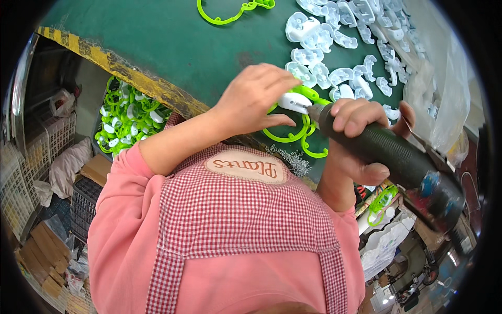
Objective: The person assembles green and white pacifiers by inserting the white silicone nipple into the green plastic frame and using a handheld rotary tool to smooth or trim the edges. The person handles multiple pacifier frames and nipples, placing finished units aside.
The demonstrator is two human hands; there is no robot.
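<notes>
I see my left hand point(251, 99) pressed down on a green plastic ring piece point(293, 137) on the green bench point(172, 42), fingers curled together and pinching the one white plastic cap point(293, 102) that sits on top of that ring. My right hand point(361, 141) is wrapped tight around the dark barrel of one electric screwdriver point(387, 154), fingers closed over the grip, and the tool's tip meets the white cap just beside my left fingertips. So the piece being worked on lies at the near edge of the bench, between my two hands, which are close together but not touching. Under the tool I count two green loops of the ring piece showing. A small heap of silver screws point(293, 159) lies on the bench just below the ring, too fine for me to count. Farther back on the bench, one more green ring point(230, 14) lies alone near the top edge. To the right of it spreads a scatter of loose white caps point(340, 47), well over twenty, too many and too overlapped to count exactly. A clear plastic bag point(444, 99) lies at the right side of that scatter. Down on my left, below the bench's yellow-striped edge, one bin point(128, 115) holds a tangle of finished green-and-white pieces, number unclear.
</notes>
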